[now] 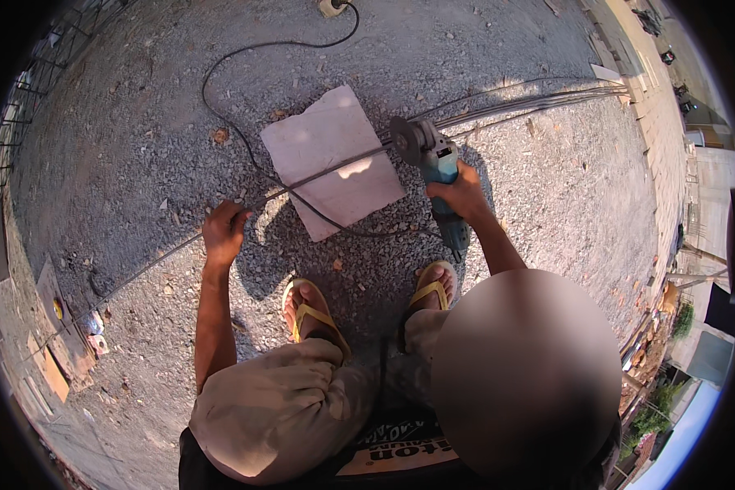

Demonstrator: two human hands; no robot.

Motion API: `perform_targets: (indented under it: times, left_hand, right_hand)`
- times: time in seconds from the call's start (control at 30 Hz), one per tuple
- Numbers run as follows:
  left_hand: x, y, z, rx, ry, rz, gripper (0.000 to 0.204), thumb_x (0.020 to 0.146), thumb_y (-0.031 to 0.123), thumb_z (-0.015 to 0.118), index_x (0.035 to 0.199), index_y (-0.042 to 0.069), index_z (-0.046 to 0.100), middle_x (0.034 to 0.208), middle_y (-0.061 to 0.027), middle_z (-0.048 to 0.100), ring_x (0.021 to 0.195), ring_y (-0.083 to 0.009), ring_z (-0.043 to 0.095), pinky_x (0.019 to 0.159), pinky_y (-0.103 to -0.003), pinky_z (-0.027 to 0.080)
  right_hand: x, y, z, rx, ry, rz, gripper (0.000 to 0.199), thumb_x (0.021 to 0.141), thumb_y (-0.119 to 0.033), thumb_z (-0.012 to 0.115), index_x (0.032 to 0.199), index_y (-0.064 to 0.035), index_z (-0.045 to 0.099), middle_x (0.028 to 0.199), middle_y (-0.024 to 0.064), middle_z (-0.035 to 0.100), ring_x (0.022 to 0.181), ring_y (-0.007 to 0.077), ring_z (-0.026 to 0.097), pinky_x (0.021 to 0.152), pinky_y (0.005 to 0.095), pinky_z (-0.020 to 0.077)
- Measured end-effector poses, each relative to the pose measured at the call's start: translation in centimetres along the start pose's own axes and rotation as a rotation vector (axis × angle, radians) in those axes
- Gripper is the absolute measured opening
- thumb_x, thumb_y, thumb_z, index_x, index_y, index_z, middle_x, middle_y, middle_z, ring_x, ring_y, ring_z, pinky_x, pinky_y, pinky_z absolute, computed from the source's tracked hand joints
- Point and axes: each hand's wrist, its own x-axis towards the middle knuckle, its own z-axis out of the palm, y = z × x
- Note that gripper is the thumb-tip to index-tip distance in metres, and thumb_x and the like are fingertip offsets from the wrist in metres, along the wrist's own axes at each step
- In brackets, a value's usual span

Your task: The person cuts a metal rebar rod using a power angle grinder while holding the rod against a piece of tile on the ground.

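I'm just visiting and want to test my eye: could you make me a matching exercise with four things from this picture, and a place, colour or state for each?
1. Angle grinder
2. Flat slab
3. Sandals
4. Left hand

A. Yellow straps
B. Closed around a thin rod
C. Held in the right hand
D. Pale, lying on the gravel

Pairs: 1-C; 2-D; 3-A; 4-B.

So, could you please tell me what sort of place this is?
Probably an outdoor building site or work yard: there is loose gravel underfoot, a bundle of long metal rods and a hand-held angle grinder.
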Motion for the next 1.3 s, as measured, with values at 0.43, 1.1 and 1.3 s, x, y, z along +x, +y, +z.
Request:
perform_targets:
  times: [0.43,1.1,1.3]
  left_hand:
    - [-0.3,0.4,0.2,-0.003,0.046,-0.082,0.008,0.083,0.009,0.073,0.082,0.003,0.068,0.081,-0.0110,0.066,0.072,-0.0327,0.065,0.065,-0.039,0.049]
    - [-0.3,-1.0,0.4,0.002,-0.002,-0.093,0.028,0.089,0.033,0.075,0.086,0.005,0.069,0.073,-0.0125,0.065,0.065,-0.0331,0.064,0.061,-0.040,0.049]
    - [-0.3,-1.2,0.5,-0.002,0.006,-0.085,0.026,0.088,0.031,0.077,0.086,0.006,0.069,0.071,-0.0126,0.062,0.062,-0.0319,0.061,0.060,-0.040,0.048]
  right_hand:
    - [0.9,0.2,0.8,-0.025,-0.009,-0.021,0.045,0.062,-0.019,0.083,0.101,-0.0025,0.066,0.090,0.0091,0.071,0.081,0.0201,0.066,0.077,0.0350,0.0539]
    - [0.8,-0.7,1.2,-0.096,0.003,-0.029,0.049,0.060,-0.026,0.084,0.099,-0.0004,0.066,0.091,0.0130,0.070,0.082,0.0240,0.068,0.078,0.0375,0.0543]
    - [1.0,-0.1,1.3,-0.111,0.005,-0.017,0.049,0.060,-0.028,0.084,0.099,-0.0013,0.070,0.093,0.0144,0.073,0.087,0.0265,0.070,0.081,0.0378,0.0553]
